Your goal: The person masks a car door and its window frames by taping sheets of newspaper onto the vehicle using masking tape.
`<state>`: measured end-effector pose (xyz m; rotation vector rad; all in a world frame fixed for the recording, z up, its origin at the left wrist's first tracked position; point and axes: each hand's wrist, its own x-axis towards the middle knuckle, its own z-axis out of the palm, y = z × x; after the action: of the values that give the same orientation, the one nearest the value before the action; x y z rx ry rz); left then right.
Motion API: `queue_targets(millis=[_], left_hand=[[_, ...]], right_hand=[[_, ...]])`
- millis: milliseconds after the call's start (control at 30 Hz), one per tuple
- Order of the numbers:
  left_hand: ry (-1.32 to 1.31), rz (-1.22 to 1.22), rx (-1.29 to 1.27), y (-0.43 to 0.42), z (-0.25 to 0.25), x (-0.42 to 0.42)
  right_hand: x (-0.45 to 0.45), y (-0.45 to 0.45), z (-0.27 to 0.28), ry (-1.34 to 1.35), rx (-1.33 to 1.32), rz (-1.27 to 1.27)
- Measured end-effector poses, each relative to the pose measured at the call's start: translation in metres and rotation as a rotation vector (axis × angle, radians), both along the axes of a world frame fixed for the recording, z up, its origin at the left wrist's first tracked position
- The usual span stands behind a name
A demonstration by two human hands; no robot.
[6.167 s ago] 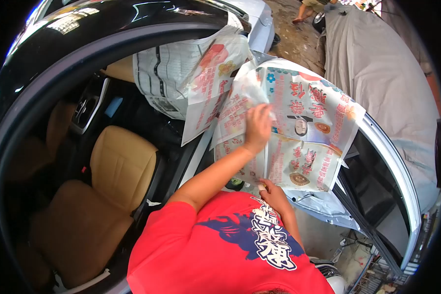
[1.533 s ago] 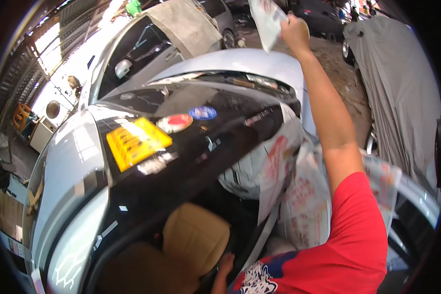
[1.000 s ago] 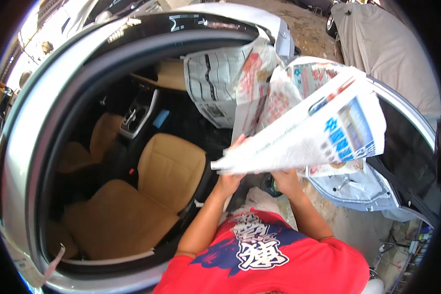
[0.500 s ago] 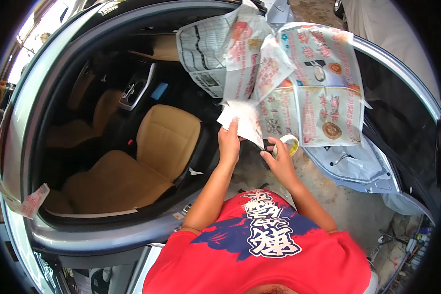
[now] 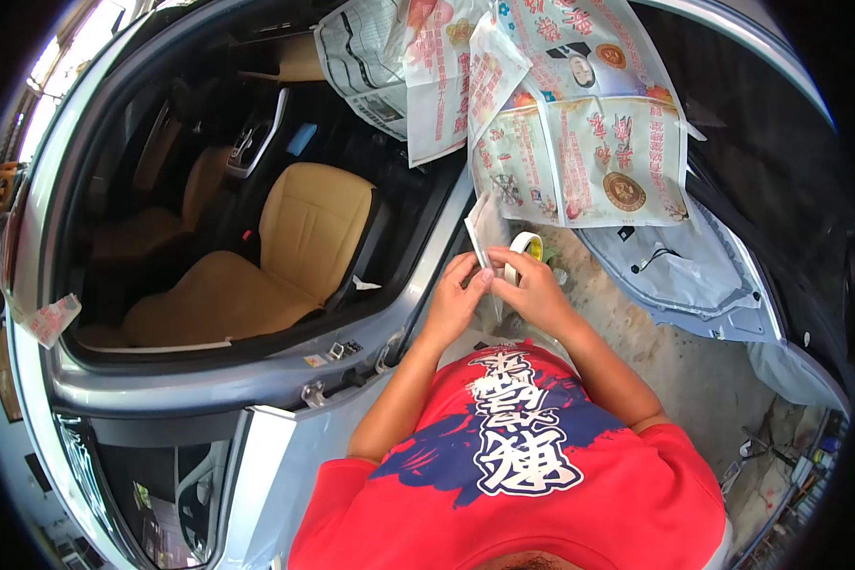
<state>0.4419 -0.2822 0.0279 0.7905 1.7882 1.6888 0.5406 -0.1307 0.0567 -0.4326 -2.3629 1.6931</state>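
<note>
A folded piece of newspaper (image 5: 485, 228) stands upright between both hands, seen nearly edge-on. My left hand (image 5: 454, 296) pinches its lower left side. On the other side, my right hand (image 5: 532, 288) is closed on the paper too, its thumb meeting the left fingers. A roll of white masking tape (image 5: 525, 253) with a yellow core hangs at the right hand's fingers, behind the paper. Beyond the hands, large newspaper sheets (image 5: 617, 142) cover part of the open car door.
At left, the car's doorway shows a tan seat (image 5: 318, 214) and a blue item (image 5: 301, 140) by the console. The door's inner panel (image 5: 674, 275) is at right. Another open door (image 5: 247, 475) stands at lower left; tools and bottles (image 5: 807, 475) lie at lower right.
The paper has turned from facing the camera to nearly edge-on, and looks narrower. My hands have come together around it. The view has shifted, so the car parts sit higher.
</note>
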Motion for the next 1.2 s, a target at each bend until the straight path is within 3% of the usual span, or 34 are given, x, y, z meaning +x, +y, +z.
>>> queue_targets(millis=[33,133,433,500,600,733,800,933,967,1100,1200], left_hand=[[-0.275,0.049,0.054,0.001,-0.002,0.012],[-0.273,0.111,0.032,0.005,-0.005,0.030],[-0.317,0.126,-0.117,-0.005,-0.020,0.047],[-0.377,0.109,-0.144,-0.008,-0.017,0.051],[-0.257,0.130,-0.202,-0.008,-0.023,0.057],[-0.593,0.114,-0.207,-0.010,-0.026,0.047],[-0.750,0.077,-0.219,-0.015,-0.030,0.041],[-1.042,-0.035,-0.271,-0.028,-0.090,0.026],[-0.970,0.031,-0.323,-0.028,-0.097,0.028],[-1.026,0.456,-0.094,-0.043,-0.136,0.020],[-0.987,0.693,0.112,-0.049,-0.135,-0.003]], right_hand=[[0.005,-0.001,0.000,-0.025,-0.062,0.002],[0.019,0.002,-0.014,-0.087,-0.261,-0.003],[0.039,0.004,-0.041,-0.157,-0.392,0.052],[0.041,-0.004,-0.045,-0.127,-0.301,0.011],[0.044,-0.014,-0.034,-0.192,-0.206,-0.040],[0.045,-0.020,-0.045,-0.096,-0.154,-0.155],[0.047,-0.020,-0.049,-0.134,-0.112,-0.095],[0.046,-0.020,-0.053,-0.211,-0.161,0.017],[0.046,-0.019,-0.063,-0.172,-0.245,0.017],[0.043,-0.004,-0.070,0.148,-0.592,-0.162],[0.042,-0.004,-0.043,0.188,-0.504,-0.236]])
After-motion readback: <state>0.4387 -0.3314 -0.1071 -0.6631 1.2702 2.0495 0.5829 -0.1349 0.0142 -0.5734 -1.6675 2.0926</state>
